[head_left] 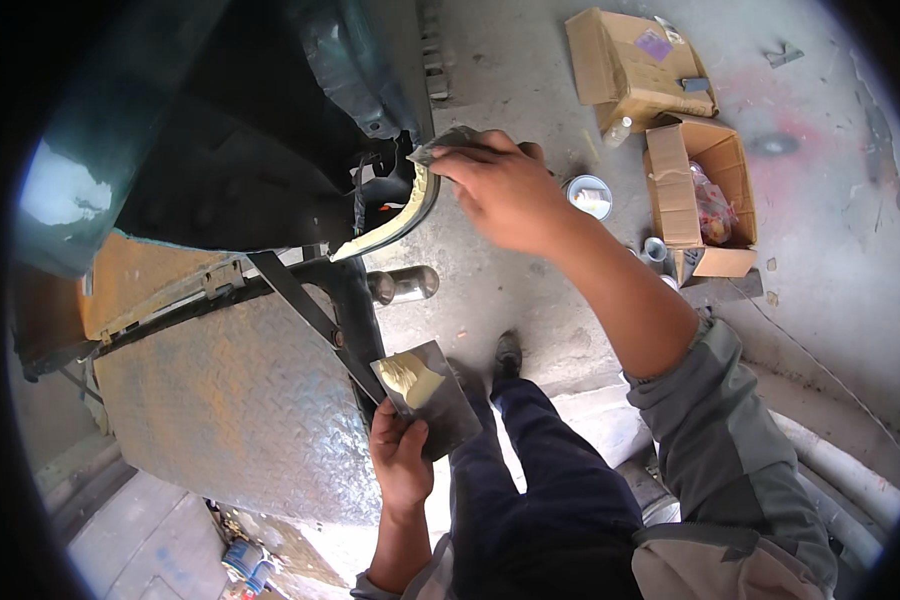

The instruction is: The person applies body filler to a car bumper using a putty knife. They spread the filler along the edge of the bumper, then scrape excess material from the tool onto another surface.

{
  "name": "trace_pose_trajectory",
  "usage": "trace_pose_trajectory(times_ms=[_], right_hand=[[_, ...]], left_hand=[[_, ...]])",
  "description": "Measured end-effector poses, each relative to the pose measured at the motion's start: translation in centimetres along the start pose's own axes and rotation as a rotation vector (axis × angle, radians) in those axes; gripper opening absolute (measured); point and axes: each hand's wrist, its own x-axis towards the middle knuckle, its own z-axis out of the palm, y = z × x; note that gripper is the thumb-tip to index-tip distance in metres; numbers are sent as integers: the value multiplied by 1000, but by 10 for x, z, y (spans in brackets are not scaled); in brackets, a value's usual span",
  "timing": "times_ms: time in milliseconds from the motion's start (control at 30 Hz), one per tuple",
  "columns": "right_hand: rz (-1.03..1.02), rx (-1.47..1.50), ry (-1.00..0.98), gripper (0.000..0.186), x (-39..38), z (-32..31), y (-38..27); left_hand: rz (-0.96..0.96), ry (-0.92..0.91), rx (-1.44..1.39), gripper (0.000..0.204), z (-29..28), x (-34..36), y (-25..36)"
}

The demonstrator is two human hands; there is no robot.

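Note:
My left hand (400, 465) grips a flat, dark rectangular putty board (454, 418) by its left edge, thumb on top. A thick dab of cream putty (410, 380) lies on the board's upper part. Farther ahead, my right hand (508, 198) is closed around a dark, flat putty spreader (448, 143). The spreader's tip is at the upper end of a curved rim on a dark teal vehicle body. Along that rim runs a rough band of cream putty (398, 222). My fingers partly hide the spreader.
Left of my legs is a worn tread-plate step (225, 390). A metal pipe end (415, 284) juts out below the rim. Cardboard boxes (703, 190), a round tin (589, 197) and a clear bottle (618, 131) stand on the floor to the right.

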Motion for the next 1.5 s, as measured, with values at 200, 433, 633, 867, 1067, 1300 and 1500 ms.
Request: trace_pose_trajectory(times_ms=[200, 433, 633, 867, 1067, 1300, 1500], right_hand=[[67, -106, -61, 37, -8, 7, -8], [73, 568, 11, 32, -54, -34, -30], [38, 1341, -43, 29, -125, -33, -70], [133, 790, -38, 27, -128, -49, -40], [-91, 394, -62, 30, -104, -78, -57], [-54, 433, -143, 29, -105, -64, -41], [165, 219, 81, 36, -61, -36, -21]], left_hand=[[-19, 27, 47, 49, 3, -1, -4], [51, 24, -157, 52, 23, 19, 11], [211, -38, -331, 50, 69, 41, 33], [378, -29, -161, 50, 74, 40, 36], [484, 52, 22, 44, 80, 38, 31], [693, 81, 218, 45, 67, 33, 24], [606, 134, 245, 46, 45, 21, 15]])
